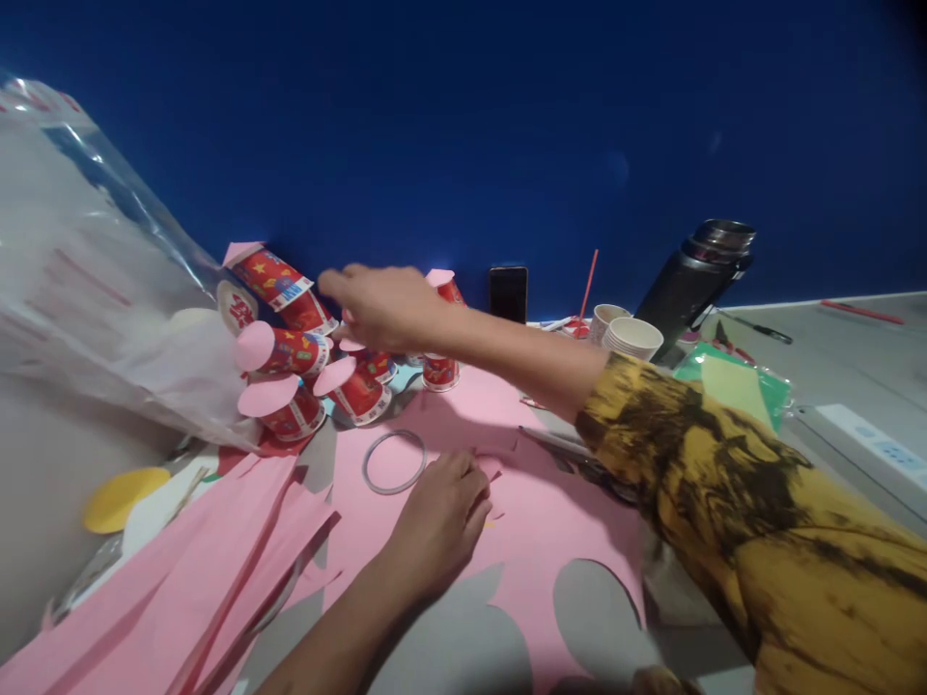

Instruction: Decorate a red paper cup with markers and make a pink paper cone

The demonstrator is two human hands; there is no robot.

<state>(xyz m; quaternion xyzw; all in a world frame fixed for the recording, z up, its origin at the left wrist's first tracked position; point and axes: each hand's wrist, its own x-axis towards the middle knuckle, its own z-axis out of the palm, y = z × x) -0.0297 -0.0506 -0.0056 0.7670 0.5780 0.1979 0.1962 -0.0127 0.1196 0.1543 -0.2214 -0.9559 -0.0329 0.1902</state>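
Observation:
My right hand (387,304) reaches across to a cluster of red printed paper cups with pink paper tops. Its fingers are bent together just above a red paper cup (378,365), and whatever they grip is hidden. Beside them, two stacked, leaning cups (269,275) carry a pink top. Other cups, such as a tilted red cup (358,391), stand below. My left hand (445,512) rests with curled fingers on a cut pink paper sheet (435,415). A scrap of pink shows at its fingertips, but what it holds is unclear. A grey ring (395,461) lies nearby.
A clear plastic bag (108,280) stands left, above folded pink paper (181,589) and a yellow disc (125,499). Further right are a phone (508,293), stacked white paper cups (632,338), a dark flask (688,280) and a green packet (735,381). A blue wall (463,125) rises behind.

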